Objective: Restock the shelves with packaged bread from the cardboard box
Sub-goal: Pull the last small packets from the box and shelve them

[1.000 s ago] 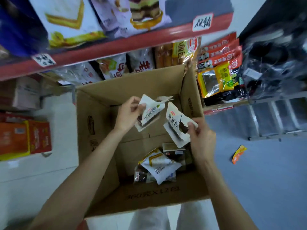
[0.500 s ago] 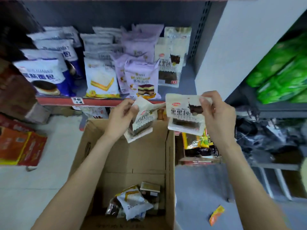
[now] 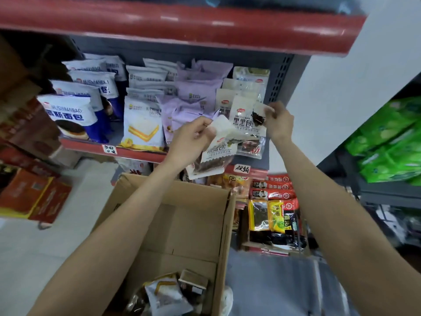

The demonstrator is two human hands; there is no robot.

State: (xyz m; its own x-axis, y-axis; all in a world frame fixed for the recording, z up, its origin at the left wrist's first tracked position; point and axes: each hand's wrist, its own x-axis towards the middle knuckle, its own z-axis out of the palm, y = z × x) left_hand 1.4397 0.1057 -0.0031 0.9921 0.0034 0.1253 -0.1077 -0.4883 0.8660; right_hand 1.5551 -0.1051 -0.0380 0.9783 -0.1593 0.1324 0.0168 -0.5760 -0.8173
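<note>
The right hand (image 3: 279, 124) pinches the top right corner of a white bread packet with black lettering (image 3: 245, 120) between thumb and curled fingers (image 3: 272, 110), holding it upright at the front of the stack of like packets (image 3: 249, 83) at the right end of the middle shelf (image 3: 136, 151). The left hand (image 3: 190, 139) has its fingers curled round the upper edge of a second white bread packet (image 3: 216, 153), which hangs tilted, its lower end dipping below the shelf's red front edge and its top just beside the packet in the right hand.

Left of that stack on the same shelf stand lilac packets (image 3: 196, 96), then white packets showing a yellow layered cake slice (image 3: 142, 124), then blue-and-white packets printed with a round dark bun (image 3: 68, 115). A red-edged upper shelf (image 3: 182, 28) juts out above them.

Below the shelf the open cardboard box (image 3: 182, 224) stands on the floor, both forearms reaching over it; a few bread packets (image 3: 166, 295) lie at its bottom. Right of the box, under the shelf, are red and yellow snack packets (image 3: 272, 201). Far left of the shelf are orange cartons (image 3: 34, 197), and far right of it green bags (image 3: 391, 142) on another rack.
</note>
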